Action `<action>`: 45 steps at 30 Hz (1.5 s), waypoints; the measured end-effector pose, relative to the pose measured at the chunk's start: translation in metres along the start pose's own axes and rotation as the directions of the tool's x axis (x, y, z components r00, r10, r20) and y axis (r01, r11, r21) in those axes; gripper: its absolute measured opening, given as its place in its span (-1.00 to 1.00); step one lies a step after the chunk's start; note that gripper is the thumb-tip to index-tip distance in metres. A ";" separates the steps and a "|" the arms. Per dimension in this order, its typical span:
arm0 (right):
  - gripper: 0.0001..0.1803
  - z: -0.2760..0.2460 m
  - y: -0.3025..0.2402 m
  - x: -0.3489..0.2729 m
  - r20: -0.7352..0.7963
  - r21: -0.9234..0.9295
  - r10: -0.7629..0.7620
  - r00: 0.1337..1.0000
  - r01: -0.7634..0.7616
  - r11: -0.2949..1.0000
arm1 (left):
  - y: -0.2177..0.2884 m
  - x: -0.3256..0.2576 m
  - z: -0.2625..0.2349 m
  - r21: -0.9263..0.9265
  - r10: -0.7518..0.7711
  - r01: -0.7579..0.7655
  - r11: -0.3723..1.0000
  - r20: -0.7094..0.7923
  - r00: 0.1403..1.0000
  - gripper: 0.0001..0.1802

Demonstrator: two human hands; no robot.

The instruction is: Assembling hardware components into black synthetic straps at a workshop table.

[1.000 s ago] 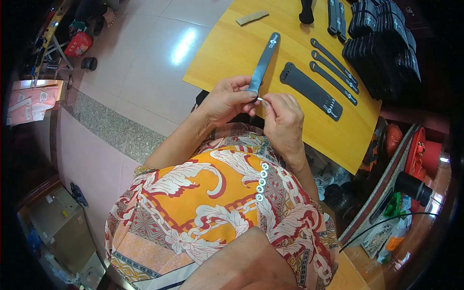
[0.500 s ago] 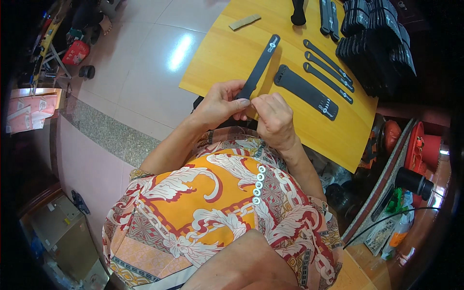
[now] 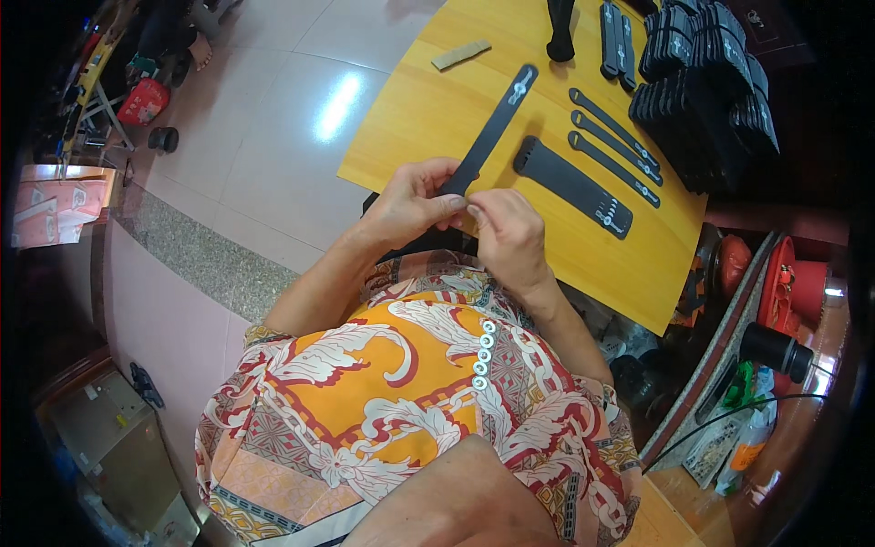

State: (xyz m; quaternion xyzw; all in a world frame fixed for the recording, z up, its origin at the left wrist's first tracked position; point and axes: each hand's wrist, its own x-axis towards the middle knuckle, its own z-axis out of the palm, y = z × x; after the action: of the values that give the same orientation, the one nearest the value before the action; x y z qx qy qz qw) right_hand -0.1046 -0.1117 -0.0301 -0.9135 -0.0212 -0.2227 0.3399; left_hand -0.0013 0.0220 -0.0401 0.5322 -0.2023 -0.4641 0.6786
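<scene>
A long black strap (image 3: 497,128) lies slanted on the yellow wooden table (image 3: 428,100). Its near end is pinched between the fingers of my left hand (image 3: 415,202) and my right hand (image 3: 506,235), close to the table's front edge. The two hands touch at the fingertips over that end. Whatever small part sits between the fingertips is hidden. To the right of the strap a wider black strap (image 3: 572,185) lies flat on the table.
Three thin black strips (image 3: 615,146) lie beyond the wide strap. A pile of black straps (image 3: 706,77) fills the table's far right. A small tan block (image 3: 460,54) rests at the far left. A red and black container (image 3: 797,292) and clutter stand on the right.
Both hands stay on the strap's near end; the fingers have shifted slightly along it. The strap keeps its slant on the table.
</scene>
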 end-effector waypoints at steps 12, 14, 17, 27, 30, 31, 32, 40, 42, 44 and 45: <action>-0.87 -0.019 -0.004 0.004 0.221 0.159 0.364 0.905 -0.401 0.902 | 0.008 0.002 0.001 -0.127 0.005 0.004 0.992 0.068 0.998 -0.65; -0.88 -0.020 -0.007 0.004 0.253 0.099 0.379 0.890 -0.414 0.905 | 0.004 0.001 0.000 -0.123 0.022 -0.012 0.992 0.081 0.996 -0.64; -0.88 -0.018 -0.008 0.002 0.203 0.146 0.294 0.934 -0.326 0.934 | 0.000 -0.001 0.002 -0.071 0.050 -0.047 0.996 0.038 0.998 -0.64; -0.92 -0.010 -0.004 -0.006 0.148 -0.172 0.020 0.989 0.005 0.985 | 0.011 -0.005 0.007 0.227 -0.040 0.042 0.973 -0.014 0.999 -0.68; -0.91 -0.006 -0.006 -0.005 0.065 -0.064 0.038 0.997 -0.033 0.997 | 0.007 -0.005 0.008 0.213 0.019 -0.017 0.977 -0.011 1.000 -0.67; -0.90 -0.009 -0.009 -0.004 0.195 0.167 0.315 0.929 -0.348 0.923 | 0.006 -0.006 0.009 0.193 0.087 -0.082 0.978 -0.019 0.996 -0.68; -0.89 -0.011 -0.012 -0.003 0.376 0.333 0.516 0.770 -0.632 0.700 | 0.006 -0.007 0.009 0.193 0.088 -0.083 0.978 -0.017 0.996 -0.68; -0.88 0.000 0.002 -0.011 0.031 -0.114 -0.015 0.999 0.018 0.993 | 0.009 -0.006 0.007 0.215 -0.058 0.061 0.975 -0.019 0.998 -0.76; -0.84 -0.002 0.000 -0.008 0.025 -0.122 -0.008 1.000 0.011 0.992 | 0.012 -0.007 0.010 0.204 -0.054 0.055 0.977 -0.011 0.999 -0.72; -0.85 -0.008 -0.004 -0.006 0.432 0.448 0.526 0.733 -0.681 0.580 | 0.012 -0.008 0.011 0.194 -0.051 0.050 0.980 -0.001 0.999 -0.68; -0.85 -0.010 -0.002 -0.005 0.430 0.449 0.527 0.733 -0.680 0.580 | 0.011 -0.007 0.011 0.183 -0.038 0.037 0.982 0.001 0.999 -0.68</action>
State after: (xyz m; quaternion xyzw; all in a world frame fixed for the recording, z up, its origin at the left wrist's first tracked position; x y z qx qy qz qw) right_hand -0.1136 -0.1157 -0.0243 -0.7356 0.1841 0.0419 0.6506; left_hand -0.0091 0.0222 -0.0243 0.5949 -0.2355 -0.4573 0.6177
